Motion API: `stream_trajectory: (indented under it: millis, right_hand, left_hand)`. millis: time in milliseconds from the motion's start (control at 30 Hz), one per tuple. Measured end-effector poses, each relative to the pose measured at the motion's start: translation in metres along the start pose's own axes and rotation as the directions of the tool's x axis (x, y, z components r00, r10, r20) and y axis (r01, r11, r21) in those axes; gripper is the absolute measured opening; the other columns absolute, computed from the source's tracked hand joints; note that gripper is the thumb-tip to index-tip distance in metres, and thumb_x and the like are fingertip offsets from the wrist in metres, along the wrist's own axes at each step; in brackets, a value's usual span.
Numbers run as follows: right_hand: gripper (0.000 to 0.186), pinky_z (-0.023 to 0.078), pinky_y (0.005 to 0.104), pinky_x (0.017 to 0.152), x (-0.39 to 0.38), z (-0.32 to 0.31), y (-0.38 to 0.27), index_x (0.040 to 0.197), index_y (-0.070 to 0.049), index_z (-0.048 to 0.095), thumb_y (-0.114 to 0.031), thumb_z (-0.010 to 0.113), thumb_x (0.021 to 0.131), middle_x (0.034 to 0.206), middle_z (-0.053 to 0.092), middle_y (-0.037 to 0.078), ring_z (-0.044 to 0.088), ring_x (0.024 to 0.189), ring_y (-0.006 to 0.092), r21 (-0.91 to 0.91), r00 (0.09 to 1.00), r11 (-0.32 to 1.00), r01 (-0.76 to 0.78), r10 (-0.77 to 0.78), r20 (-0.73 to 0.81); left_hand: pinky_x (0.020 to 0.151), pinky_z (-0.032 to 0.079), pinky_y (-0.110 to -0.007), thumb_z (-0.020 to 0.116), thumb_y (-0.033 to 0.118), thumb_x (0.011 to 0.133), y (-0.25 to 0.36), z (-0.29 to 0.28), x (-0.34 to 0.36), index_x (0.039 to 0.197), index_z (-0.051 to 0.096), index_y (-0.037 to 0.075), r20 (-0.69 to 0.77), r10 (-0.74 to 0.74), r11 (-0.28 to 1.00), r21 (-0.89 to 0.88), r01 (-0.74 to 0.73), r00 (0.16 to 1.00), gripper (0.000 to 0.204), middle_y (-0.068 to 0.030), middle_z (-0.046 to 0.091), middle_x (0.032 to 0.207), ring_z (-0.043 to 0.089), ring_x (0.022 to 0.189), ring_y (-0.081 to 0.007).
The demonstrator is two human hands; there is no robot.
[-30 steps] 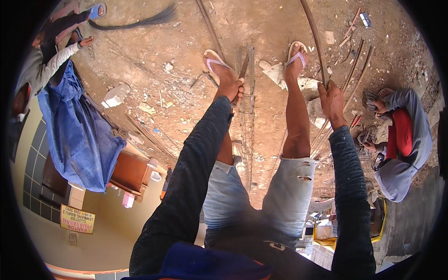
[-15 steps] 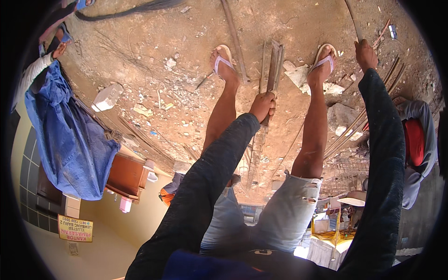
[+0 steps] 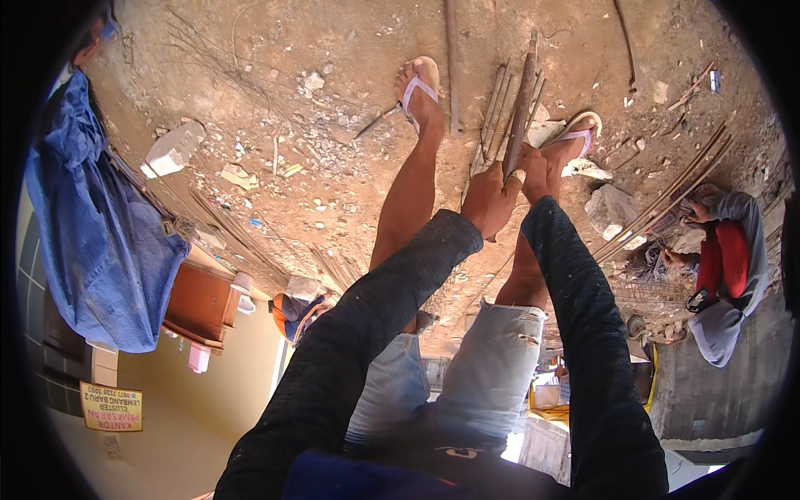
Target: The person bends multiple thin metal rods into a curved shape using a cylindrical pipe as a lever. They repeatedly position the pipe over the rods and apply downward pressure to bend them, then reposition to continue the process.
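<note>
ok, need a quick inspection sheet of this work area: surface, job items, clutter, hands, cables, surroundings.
Surface: bare brown ground, strewn with small rubble.
Job items: long dark bar in hand, thinner rods alongside it.
Clutter: white block to the left, grey stone chunk to the right, more long rods beyond the stone.
Hands: left hand closed on the near end of the bar; right hand close beside it, its grip partly hidden.
Cables: nothing seen.
Surroundings: blue tarp and brown cabinet at left; a crouching co-worker in grey and red at right.
</note>
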State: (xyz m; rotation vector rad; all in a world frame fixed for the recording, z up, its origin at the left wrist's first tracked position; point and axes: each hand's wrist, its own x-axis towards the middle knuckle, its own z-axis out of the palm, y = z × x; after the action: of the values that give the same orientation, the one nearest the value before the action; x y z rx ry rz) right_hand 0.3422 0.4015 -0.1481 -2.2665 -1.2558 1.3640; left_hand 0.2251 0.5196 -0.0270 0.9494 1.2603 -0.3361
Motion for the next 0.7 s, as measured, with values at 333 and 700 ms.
stream_trajectory:
  millis: [333,700]
  right_hand:
    - [0.014,0.054,0.0473,0.081,-0.023,0.014,0.095,0.092,-0.008,0.073,-0.012,0.062,0.084,0.096,0.071,0.015,0.069,0.087,0.0343,-0.087,0.922,0.953,-0.290,0.302,0.240]
    - [0.055,0.051,0.0484,0.091,0.183,-0.159,0.197,0.139,-0.001,0.043,-0.024,0.062,0.093,0.131,0.054,0.023,0.058,0.113,0.0422,-0.446,0.876,0.890,-0.093,-0.140,-0.461]
  left_hand:
    - [0.041,0.039,-0.032,0.050,0.022,0.100,0.041,0.006,-0.076,0.088,0.049,0.001,-0.230,-0.254,0.935,-0.305,0.178,0.939,0.024,-0.0048,0.051,0.065,0.048,0.047,-0.0125]
    - [0.038,0.030,-0.023,0.050,0.027,0.106,0.018,0.085,-0.086,0.097,0.048,0.008,-0.108,-0.505,0.832,-0.326,0.450,0.856,0.021,0.0047,0.040,0.061,0.033,0.045,-0.0029]
